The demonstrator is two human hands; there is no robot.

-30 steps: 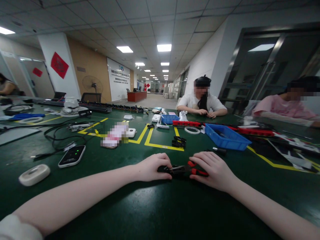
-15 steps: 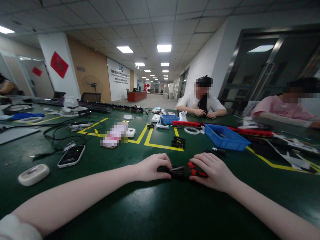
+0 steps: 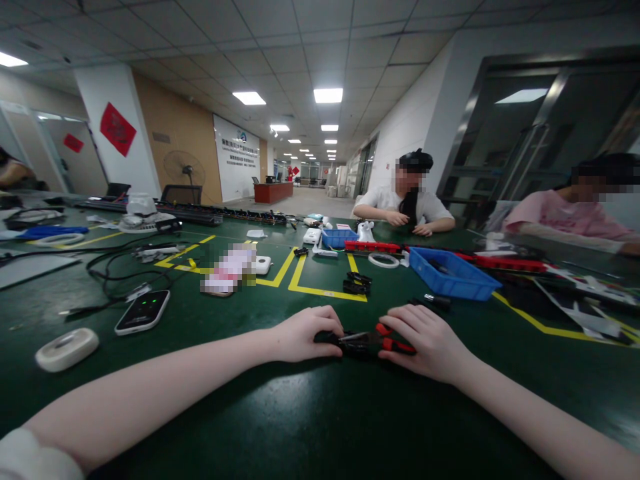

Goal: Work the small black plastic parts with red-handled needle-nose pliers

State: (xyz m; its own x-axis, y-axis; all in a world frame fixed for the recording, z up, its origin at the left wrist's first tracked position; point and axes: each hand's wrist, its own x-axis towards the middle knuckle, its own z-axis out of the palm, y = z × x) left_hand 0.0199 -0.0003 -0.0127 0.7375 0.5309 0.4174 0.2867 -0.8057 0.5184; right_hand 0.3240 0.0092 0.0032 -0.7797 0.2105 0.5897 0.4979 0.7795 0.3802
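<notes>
My left hand (image 3: 303, 333) rests on the dark green table (image 3: 320, 413), its fingers curled around a small black part that is mostly hidden. My right hand (image 3: 425, 341) lies beside it, closed on the red handles of a pair of pliers (image 3: 373, 341). The pliers' dark jaws point left toward the part under my left hand. Both forearms stretch forward across the table.
Ahead lie small black parts (image 3: 358, 284), a blue bin (image 3: 450, 272), a white ring (image 3: 384, 261) and red strips (image 3: 373, 247). To the left are a phone (image 3: 143, 311), a white oval device (image 3: 67, 348) and black cables (image 3: 115, 273). Two people sit across the table.
My hands and the pliers have hardly moved. The person opposite has shifted a little.
</notes>
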